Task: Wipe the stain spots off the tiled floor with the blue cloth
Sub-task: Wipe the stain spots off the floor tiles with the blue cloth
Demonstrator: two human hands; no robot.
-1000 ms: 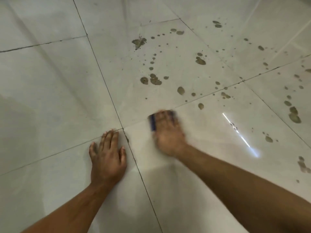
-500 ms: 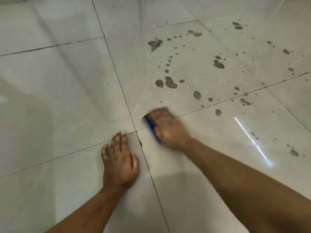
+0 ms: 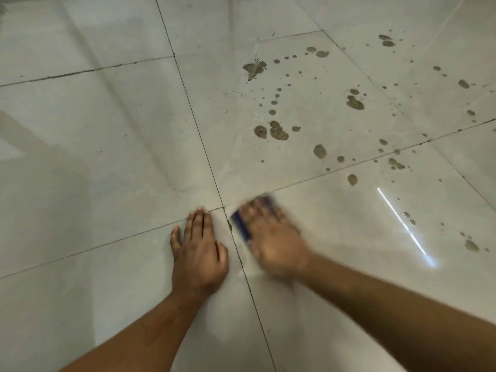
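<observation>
My right hand [image 3: 271, 237] presses the blue cloth [image 3: 241, 229] flat on the pale tiled floor [image 3: 107, 157], just right of a grout crossing; the hand is motion-blurred and only the cloth's left edge and far corner show from under it. My left hand [image 3: 200, 248] rests flat on the tile to the left, fingers spread, holding nothing. Brown stain spots [image 3: 279, 134] lie scattered on the tiles beyond the cloth, with several more stain spots [image 3: 354, 102] to the far right. A small dark mark [image 3: 229, 224] sits on the grout line between my hands.
Dark grout lines [image 3: 198, 130] divide the large glossy tiles. A bright light reflection [image 3: 402, 224] streaks the tile to the right. More brown spots [image 3: 471, 245] sit near the right edge. The tiles on the left carry no stains.
My right hand has slid the cloth back toward me and closer to my left hand. The view has shifted, so the stains appear farther right and lower.
</observation>
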